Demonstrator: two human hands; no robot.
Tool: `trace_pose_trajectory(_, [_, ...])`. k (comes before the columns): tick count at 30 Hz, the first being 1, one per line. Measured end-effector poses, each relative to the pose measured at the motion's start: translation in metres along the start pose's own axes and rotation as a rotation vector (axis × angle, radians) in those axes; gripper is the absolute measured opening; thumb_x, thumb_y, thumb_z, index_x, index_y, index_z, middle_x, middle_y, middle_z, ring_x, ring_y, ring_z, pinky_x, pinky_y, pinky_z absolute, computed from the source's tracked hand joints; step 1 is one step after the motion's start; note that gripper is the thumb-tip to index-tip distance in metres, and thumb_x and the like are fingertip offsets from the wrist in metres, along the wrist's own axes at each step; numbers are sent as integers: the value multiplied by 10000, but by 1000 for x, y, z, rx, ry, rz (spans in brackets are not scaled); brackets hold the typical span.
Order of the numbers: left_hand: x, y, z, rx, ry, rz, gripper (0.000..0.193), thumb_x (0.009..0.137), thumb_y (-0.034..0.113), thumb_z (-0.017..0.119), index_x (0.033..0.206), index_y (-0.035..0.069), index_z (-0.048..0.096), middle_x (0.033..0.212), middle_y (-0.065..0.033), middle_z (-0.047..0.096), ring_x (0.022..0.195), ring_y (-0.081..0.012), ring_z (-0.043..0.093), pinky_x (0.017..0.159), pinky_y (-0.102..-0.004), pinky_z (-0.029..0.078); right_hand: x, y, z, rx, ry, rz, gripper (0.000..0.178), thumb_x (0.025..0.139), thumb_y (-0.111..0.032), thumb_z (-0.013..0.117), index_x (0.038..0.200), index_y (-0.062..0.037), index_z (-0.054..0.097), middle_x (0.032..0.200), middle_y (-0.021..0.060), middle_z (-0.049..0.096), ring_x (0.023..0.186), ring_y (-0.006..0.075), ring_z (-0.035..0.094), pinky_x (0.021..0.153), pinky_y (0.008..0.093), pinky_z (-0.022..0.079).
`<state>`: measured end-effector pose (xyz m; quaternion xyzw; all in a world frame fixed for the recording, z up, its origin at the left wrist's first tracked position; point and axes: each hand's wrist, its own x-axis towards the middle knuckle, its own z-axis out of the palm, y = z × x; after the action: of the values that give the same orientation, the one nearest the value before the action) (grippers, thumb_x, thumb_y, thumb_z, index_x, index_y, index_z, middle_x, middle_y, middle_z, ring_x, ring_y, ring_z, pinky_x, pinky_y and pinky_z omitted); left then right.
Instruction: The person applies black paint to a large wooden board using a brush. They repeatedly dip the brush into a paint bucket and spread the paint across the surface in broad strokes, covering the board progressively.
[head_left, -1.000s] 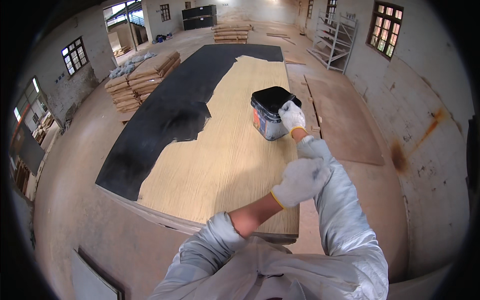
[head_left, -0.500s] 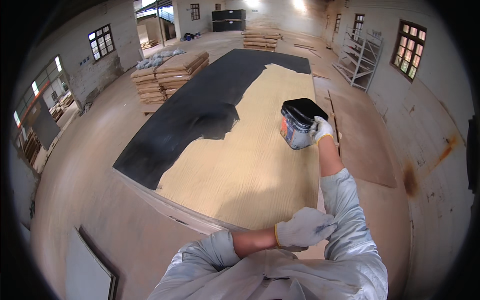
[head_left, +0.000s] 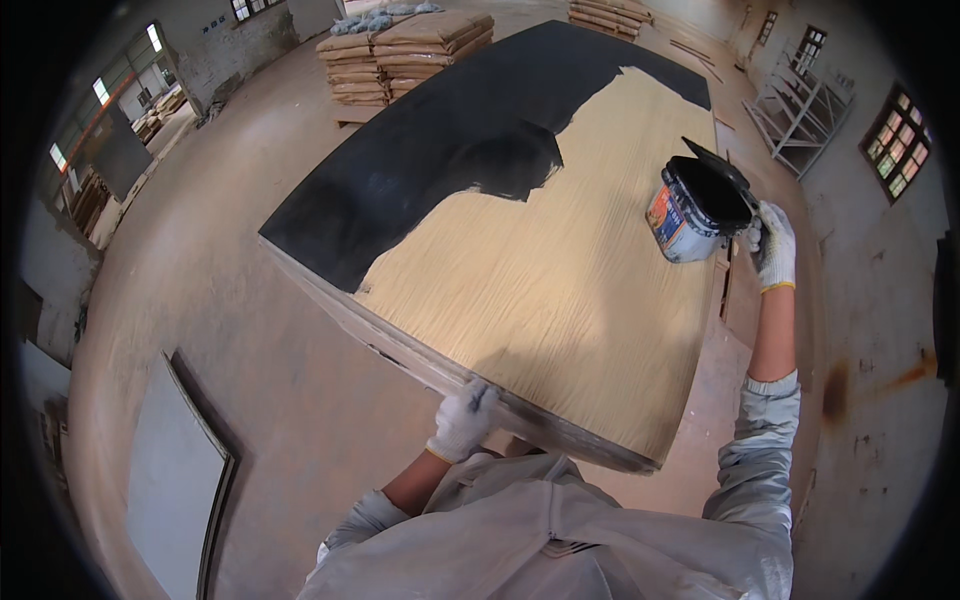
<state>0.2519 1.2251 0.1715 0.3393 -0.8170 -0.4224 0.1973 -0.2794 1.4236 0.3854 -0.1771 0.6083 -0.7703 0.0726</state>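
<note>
The right hand (head_left: 775,245), in a white glove with a yellow cuff edge, is clamped on the right side of the bucket (head_left: 685,228), by its rim; whether the fingers close on the rim itself or on the lid cannot be told. The bucket, squarish with a coloured label, is over the right edge area of the panel (head_left: 540,300), its mouth dark; whether its base rests there is hard to tell. A flat black piece that looks like the lid (head_left: 716,162) slants up at the bucket's far rim.

The left hand (head_left: 465,420), gloved alike with a dark smudge, is at the panel's near edge, well apart from the bucket, its fingers seemingly curled; whether it touches the edge or holds anything cannot be told.

The panel has pale wood grain along the right and near side, and a black coat (head_left: 440,150) with a ragged border over the left and far part.

Farther out, a grey sheet (head_left: 175,490) lies at lower left on the floor (head_left: 290,400). Beyond the panel's left side stands a stack of brown packs (head_left: 400,65) topped with grey bundles (head_left: 385,16). A white rack (head_left: 800,120) stands near the right wall, close to a barred window (head_left: 897,145).
</note>
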Motion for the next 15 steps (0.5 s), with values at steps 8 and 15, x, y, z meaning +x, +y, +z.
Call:
trace_pose_trajectory(8, [-12,-73,-53,-148,63,-228,239,1038,264,649,982,47,733,830,-224,702,743,-426,684,684,-471,544,-183,72,17,-159,-14,231,106,1014,-141,723,1012,-74,641,721,18,633,500,115,553,456,260,431])
trace_pose_trajectory(15, [4,-130,-95,-395,-94,-285,241,1082,191,613,990,-6,716,743,-63,672,683,-112,629,639,-313,508,-336,113,-18,-300,107,411,112,1004,-134,738,1009,-70,647,696,33,627,507,139,560,486,285,461])
